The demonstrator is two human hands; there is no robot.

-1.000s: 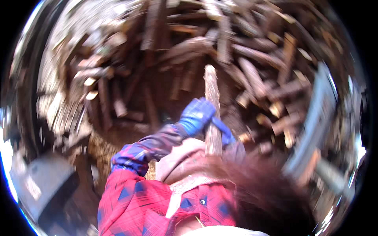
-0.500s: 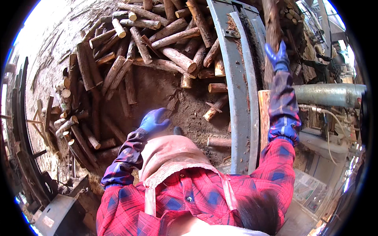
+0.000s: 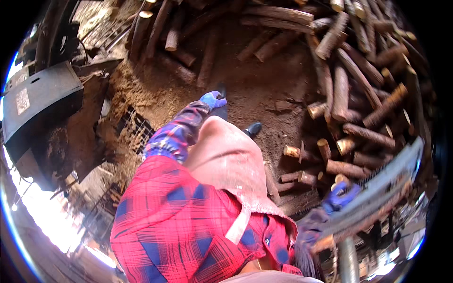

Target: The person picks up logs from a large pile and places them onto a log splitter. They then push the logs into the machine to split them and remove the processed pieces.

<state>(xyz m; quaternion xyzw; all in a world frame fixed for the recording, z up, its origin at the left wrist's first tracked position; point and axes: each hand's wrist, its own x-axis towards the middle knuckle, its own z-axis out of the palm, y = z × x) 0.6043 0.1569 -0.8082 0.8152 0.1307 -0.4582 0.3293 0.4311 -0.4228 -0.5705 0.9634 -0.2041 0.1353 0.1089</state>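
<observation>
My left hand (image 3: pixel 213 99), in a blue glove, hangs over the dirt floor in front of the pink apron (image 3: pixel 231 155). Its fingers are loosely bent and nothing shows in them. On the other side my right hand (image 3: pixel 340 195), also gloved, hovers by the grey metal rail (image 3: pixel 401 165), fingers apart and slightly blurred. Along that rail lies a long log (image 3: pixel 373 218) with a pale cut end near my right forearm. Whether the right glove touches the rail I cannot tell.
Cut logs (image 3: pixel 340 92) lie heaped at the right, with more logs (image 3: pixel 207 56) along the far side. At the left stands a dark metal box (image 3: pixel 45 101) beside sawdust (image 3: pixel 137 89). A metal pipe (image 3: pixel 348 259) shows at the lower right. My shoe (image 3: pixel 253 129) is on the dirt.
My view and body have turned left, so the rail has swung to the lower right. My right hand has come off the bark of the log. The left hand stays free.
</observation>
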